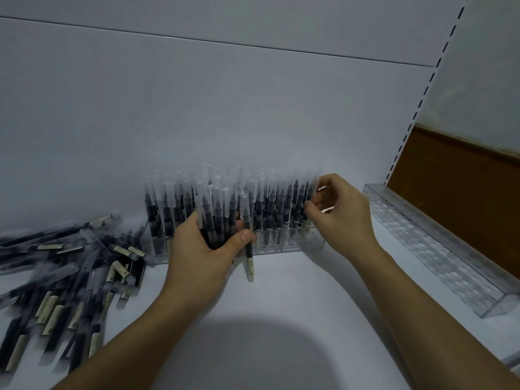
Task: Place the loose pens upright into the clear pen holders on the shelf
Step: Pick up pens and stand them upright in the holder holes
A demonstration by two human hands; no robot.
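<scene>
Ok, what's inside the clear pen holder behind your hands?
Rows of black pens with clear caps stand upright in the clear pen holder. The left hand and its bundle of pens cover the front middle, so free slots there cannot be seen.

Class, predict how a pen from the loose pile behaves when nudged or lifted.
Probably rolls: the loose pens look round and lie flat on the smooth shelf. Likely light and stiff: the left hand holds a whole bundle upright.

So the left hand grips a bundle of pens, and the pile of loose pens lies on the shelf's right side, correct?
Not quite. The head view shows the pile of loose pens on the left side of the shelf; the left hand does grip a bundle of pens.
</scene>
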